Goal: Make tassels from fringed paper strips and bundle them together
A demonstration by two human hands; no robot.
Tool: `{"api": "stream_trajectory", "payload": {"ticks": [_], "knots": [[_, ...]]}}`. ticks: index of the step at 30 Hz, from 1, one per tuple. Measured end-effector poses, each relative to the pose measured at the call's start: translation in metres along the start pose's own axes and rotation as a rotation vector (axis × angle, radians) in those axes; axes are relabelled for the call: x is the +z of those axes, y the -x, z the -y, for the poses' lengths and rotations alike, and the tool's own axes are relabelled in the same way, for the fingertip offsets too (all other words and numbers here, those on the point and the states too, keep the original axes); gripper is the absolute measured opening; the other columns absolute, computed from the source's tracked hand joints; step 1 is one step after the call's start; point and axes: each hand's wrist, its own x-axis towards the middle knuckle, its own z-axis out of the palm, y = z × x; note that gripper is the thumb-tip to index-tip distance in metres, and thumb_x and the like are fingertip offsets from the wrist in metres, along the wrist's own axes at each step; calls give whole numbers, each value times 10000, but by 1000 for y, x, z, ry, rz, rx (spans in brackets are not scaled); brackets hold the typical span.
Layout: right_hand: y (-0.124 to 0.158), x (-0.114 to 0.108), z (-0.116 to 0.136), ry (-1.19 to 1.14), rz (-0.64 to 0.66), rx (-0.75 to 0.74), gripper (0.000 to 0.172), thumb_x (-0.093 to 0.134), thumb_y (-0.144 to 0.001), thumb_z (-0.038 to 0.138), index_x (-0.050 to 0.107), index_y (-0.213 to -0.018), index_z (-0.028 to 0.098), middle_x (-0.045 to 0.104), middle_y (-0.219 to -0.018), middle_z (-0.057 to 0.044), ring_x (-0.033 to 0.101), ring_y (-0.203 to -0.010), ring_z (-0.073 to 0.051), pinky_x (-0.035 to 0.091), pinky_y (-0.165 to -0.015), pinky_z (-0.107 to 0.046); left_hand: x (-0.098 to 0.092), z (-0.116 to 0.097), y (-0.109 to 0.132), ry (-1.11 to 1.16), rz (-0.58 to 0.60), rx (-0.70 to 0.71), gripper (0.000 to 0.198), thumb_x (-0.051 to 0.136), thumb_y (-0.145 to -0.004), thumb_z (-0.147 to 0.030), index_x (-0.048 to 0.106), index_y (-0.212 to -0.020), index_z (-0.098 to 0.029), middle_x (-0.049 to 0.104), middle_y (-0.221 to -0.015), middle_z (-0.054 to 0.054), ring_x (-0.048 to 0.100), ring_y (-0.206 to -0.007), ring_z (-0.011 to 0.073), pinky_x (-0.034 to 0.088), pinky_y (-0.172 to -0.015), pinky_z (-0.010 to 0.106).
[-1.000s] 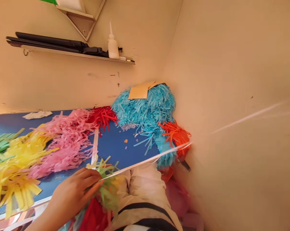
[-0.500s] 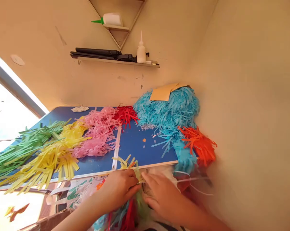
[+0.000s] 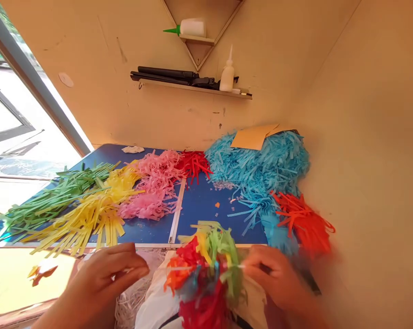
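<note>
My left hand (image 3: 115, 270) is closed in a pinch at the left end of a thin white string (image 3: 178, 268). The fingers of my right hand (image 3: 268, 269) are pinched around the string's other end. Pulled nearly level, the string crosses a multicoloured tissue-paper tassel bunch (image 3: 206, 292) in front of my body. Red, orange, yellow, green and blue fringe shows in the bunch, partly blurred. Whether the string is knotted around it, I cannot tell.
Fringed paper lies on the blue table (image 3: 206, 224): green (image 3: 62, 192), yellow (image 3: 90, 214), pink (image 3: 155, 183), red (image 3: 194, 164), a big light-blue heap (image 3: 264, 164) and orange-red (image 3: 305, 224). A wall shelf (image 3: 193, 90) holds a white bottle (image 3: 227, 75) and a folded black stand (image 3: 172, 75).
My hands were close together at the table's edge; now they are wide apart with the string stretched between them. The multicoloured bunch shows more fully. The view has shifted left.
</note>
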Motion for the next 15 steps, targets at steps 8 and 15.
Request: {"api": "stream_trajectory", "payload": {"ticks": [8,15], "knots": [[-4,6,-13,-9,80,45,266,581,-877,334,653,-669,186,617,-638,0,532,-601,-136,369,-580,-226,2,-5,4,16,63,44,400,455,-970,-429,682,-708,-229,602,-629,9,575,-594,141,444,-567,235],[0,-6,-9,-48,41,9,257,589,-900,296,662,-678,190,608,-649,3,540,-629,-135,373,-597,-232,9,2,-7,-109,102,-151,304,505,-936,-413,717,-811,-235,702,-727,0,630,-583,126,441,-528,201]]}}
